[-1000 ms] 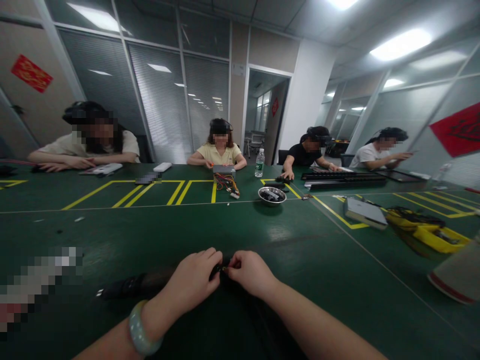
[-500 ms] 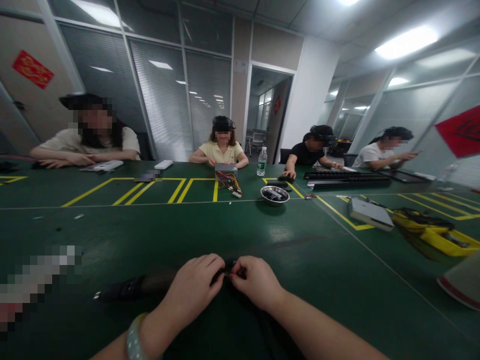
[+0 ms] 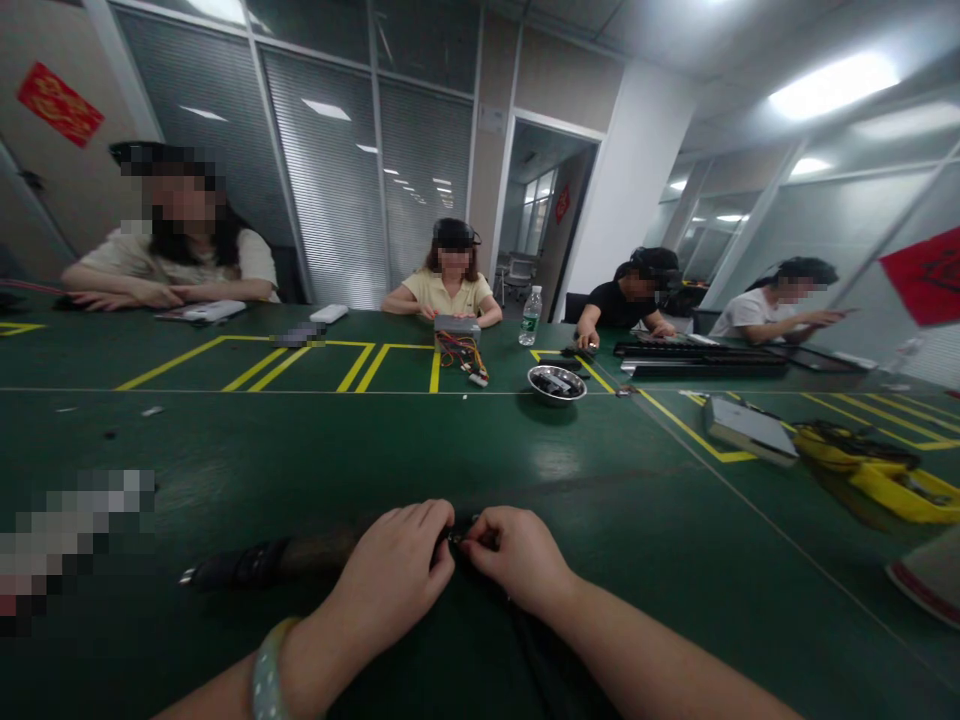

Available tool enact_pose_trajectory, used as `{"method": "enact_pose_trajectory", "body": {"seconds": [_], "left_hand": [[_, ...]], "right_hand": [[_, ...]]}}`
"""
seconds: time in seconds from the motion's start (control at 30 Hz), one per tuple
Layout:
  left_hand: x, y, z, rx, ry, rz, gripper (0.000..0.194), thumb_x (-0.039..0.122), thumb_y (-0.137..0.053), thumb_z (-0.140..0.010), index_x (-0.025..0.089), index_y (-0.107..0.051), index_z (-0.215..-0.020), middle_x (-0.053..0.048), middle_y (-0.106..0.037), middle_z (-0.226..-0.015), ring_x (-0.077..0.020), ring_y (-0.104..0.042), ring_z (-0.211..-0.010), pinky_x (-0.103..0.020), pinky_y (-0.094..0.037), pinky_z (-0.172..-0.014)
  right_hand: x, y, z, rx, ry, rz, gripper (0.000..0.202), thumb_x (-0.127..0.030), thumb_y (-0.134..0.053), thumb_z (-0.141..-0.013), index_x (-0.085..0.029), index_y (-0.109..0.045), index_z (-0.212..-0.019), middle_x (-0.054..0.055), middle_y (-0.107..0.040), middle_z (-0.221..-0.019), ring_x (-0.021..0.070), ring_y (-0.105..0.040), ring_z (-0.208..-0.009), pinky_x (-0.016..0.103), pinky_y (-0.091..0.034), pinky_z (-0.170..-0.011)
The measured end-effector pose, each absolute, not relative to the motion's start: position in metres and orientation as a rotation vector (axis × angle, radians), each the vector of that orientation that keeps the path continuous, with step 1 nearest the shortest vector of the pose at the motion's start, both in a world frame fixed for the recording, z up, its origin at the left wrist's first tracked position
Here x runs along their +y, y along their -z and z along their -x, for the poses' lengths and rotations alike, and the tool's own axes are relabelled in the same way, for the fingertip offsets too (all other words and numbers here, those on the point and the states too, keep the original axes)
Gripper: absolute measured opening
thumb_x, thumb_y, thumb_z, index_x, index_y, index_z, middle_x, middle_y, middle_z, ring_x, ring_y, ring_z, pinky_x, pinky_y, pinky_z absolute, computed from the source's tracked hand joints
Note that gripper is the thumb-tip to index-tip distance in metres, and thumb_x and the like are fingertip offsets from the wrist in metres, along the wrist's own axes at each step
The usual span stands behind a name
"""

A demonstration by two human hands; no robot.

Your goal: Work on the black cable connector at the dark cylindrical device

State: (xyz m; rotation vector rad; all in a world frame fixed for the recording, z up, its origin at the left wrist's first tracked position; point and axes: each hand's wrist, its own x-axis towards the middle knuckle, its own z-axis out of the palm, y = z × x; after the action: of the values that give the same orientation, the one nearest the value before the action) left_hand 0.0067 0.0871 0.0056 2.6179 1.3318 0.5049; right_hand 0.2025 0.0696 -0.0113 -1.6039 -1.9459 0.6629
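Note:
A dark electric screwdriver (image 3: 300, 555) lies on the green table, its metal bit pointing left. My left hand (image 3: 405, 550), with a pale green bangle on the wrist, is closed over its rear part. Facing it, my right hand (image 3: 517, 555) is closed in a pinch at that rear end. A tiny shiny part shows between the fingertips of both hands; what exactly the right fingers hold is too small to make out. A dark cord (image 3: 531, 655) runs down toward me below the right wrist.
Ahead stands a steel bowl (image 3: 556, 396) of dark parts, with a water bottle (image 3: 530, 318) behind it. To the right are a flat silver box (image 3: 750, 430), a yellow tray (image 3: 904, 492) and a cup (image 3: 930, 570). Several people sit across the table (image 3: 315, 450).
The view has shifted slightly. Both hands stay at the screwdriver's rear end, with small finger movements; the tiny shiny part shows a little more between them.

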Motion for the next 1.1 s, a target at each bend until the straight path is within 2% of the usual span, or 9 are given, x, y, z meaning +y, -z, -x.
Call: {"method": "enact_pose_trajectory", "body": {"seconds": [0.3,0.47,0.57,0.83,1.1], "left_hand": [[0.095,0.003,-0.004,1.189,-0.506,-2.673,0.017,0.019,-0.053,-0.086,0.023,-0.062,-0.1,-0.004,-0.066,-0.104,-0.0226,-0.061,-0.094,-0.04,-0.047,-0.086],[0.099,0.009,-0.002,1.135,-0.54,-2.736,0.018,0.021,-0.051,-0.092,0.023,-0.065,-0.104,-0.004,-0.067,-0.111,-0.0233,-0.061,-0.101,-0.041,-0.048,-0.091],[0.1,0.009,-0.002,1.1,-0.546,-2.756,0.018,0.019,-0.051,-0.092,0.023,-0.066,-0.103,-0.004,-0.067,-0.109,-0.0229,-0.062,-0.101,-0.041,-0.047,-0.092],[0.098,-0.001,0.003,0.999,-0.469,-2.778,0.017,0.014,-0.054,-0.088,0.023,-0.066,-0.096,-0.003,-0.067,-0.098,-0.0209,-0.061,-0.093,-0.037,-0.047,-0.085],[0.096,0.003,0.005,0.946,-0.481,-2.834,0.014,0.017,-0.056,-0.091,0.024,-0.064,-0.102,-0.003,-0.067,-0.109,-0.0218,-0.061,-0.101,-0.038,-0.046,-0.089]], "right_hand": [[0.073,0.015,-0.203,-1.902,-0.736,1.575,0.007,-0.026,-0.068,-0.083,-0.021,-0.072,-0.082,-0.001,-0.071,-0.079,0.0129,-0.06,-0.068,0.022,-0.041,-0.062],[0.073,0.012,-0.202,-1.904,-0.759,1.564,0.007,-0.026,-0.068,-0.084,-0.022,-0.072,-0.083,0.0,-0.072,-0.083,0.0141,-0.062,-0.074,0.022,-0.042,-0.066],[0.072,0.01,-0.202,-1.933,-0.735,1.578,0.004,-0.025,-0.07,-0.083,-0.022,-0.072,-0.083,0.0,-0.071,-0.084,0.0146,-0.062,-0.076,0.023,-0.042,-0.068],[0.067,0.008,-0.201,-1.981,-0.731,1.581,0.005,-0.028,-0.074,-0.081,-0.025,-0.074,-0.085,-0.001,-0.073,-0.086,0.0161,-0.064,-0.08,0.024,-0.043,-0.07],[0.063,0.01,-0.199,-1.975,-0.738,1.533,0.004,-0.028,-0.075,-0.082,-0.025,-0.075,-0.085,-0.003,-0.073,-0.088,0.0149,-0.065,-0.081,0.023,-0.042,-0.072]]}}
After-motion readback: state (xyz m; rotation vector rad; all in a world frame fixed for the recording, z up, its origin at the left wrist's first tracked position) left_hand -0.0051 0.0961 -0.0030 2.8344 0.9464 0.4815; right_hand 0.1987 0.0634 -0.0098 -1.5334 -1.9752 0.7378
